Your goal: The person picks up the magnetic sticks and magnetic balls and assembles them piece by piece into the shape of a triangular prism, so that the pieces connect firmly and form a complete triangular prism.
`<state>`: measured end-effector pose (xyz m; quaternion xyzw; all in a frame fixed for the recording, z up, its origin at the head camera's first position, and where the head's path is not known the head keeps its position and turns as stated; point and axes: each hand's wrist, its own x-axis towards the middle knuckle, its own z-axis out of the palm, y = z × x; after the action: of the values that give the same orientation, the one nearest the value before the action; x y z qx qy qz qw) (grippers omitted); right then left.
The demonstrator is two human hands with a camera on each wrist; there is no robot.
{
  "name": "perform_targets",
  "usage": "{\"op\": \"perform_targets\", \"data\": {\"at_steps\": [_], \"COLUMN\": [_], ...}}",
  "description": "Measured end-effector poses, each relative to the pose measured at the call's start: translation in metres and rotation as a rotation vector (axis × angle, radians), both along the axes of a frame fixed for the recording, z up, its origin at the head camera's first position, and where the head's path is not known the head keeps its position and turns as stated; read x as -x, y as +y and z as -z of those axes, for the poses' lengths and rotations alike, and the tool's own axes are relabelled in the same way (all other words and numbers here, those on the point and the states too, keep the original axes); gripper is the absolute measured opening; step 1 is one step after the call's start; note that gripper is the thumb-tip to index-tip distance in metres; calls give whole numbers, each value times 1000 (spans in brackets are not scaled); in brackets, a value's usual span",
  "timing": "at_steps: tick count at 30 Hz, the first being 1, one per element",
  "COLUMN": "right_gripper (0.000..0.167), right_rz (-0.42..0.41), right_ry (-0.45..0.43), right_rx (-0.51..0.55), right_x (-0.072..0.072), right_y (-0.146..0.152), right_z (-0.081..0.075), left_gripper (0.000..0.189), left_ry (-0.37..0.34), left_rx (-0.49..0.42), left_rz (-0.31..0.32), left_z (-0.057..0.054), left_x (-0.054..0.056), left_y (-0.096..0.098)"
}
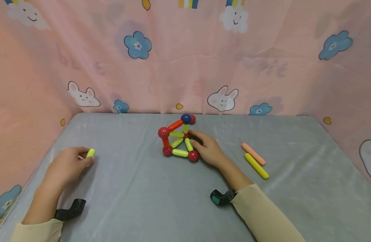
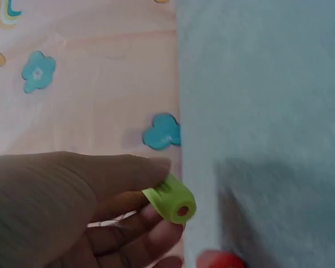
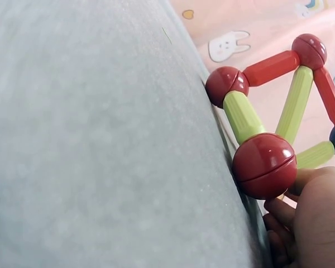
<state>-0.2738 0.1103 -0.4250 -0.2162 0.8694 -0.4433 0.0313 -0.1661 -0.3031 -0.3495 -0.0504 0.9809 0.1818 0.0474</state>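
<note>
My left hand (image 1: 66, 167) pinches a short yellow-green magnetic stick (image 2: 172, 200) between thumb and fingers, at the left of the table. A round socket shows in the stick's near end. In the middle back stands a magnetic ball-and-stick frame (image 1: 180, 153), with red balls, a dark blue ball (image 1: 186, 118) on top, and red and yellow-green sticks. My right hand (image 1: 210, 149) grips this frame from its right side, fingers at a red ball low in it. Behind the big red ball (image 3: 264, 166) in the right wrist view, its fingertips are partly hidden.
To the right on the grey table cover (image 1: 149, 201) lie an orange stick (image 1: 253, 154) and a longer yellow stick (image 1: 256, 165), side by side. Another red ball (image 1: 192, 119) shows behind the blue one. A pink printed curtain (image 1: 179, 67) hangs along the back and sides.
</note>
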Motion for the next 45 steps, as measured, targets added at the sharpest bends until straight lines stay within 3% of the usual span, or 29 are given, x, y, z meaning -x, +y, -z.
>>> {"op": "perform_targets", "data": {"at_steps": [5,9,13,17,22,27,35,40,45], "right_gripper": [49,51,54,51,37,34,31,31,33], "right_rz": [0,-8,-35,-52,-63,-69,-95,-97,-85], "right_ry": [-21,-35,-47,-45,-72,-73,-40,-24,-29], "right_rx": [10,4,8,45,69,56,68,71,69], "right_x": [0,1,3,4,4,3,4,4,5], "right_y": [3,7,13,19,23,21,13,12,14], "right_z": [2,2,2,4,5,4,5,5,4], "left_gripper": [39,35,30,28,28,32,29,29,28], "left_ry": [117,162,149,117,68,73,207,223,264], "left_rx": [-121,-213,-297,-368,-401,-468,-632,-717,-783], "left_rz": [72,166,283,398,488,470,367,295,291], "left_z": [-10,-18,-18,-11,-2,7,22,34,45], "left_x": [4,8,15,25,39,46,42,41,43], "left_y": [34,69,103,134,166,192,224,234,237]}}
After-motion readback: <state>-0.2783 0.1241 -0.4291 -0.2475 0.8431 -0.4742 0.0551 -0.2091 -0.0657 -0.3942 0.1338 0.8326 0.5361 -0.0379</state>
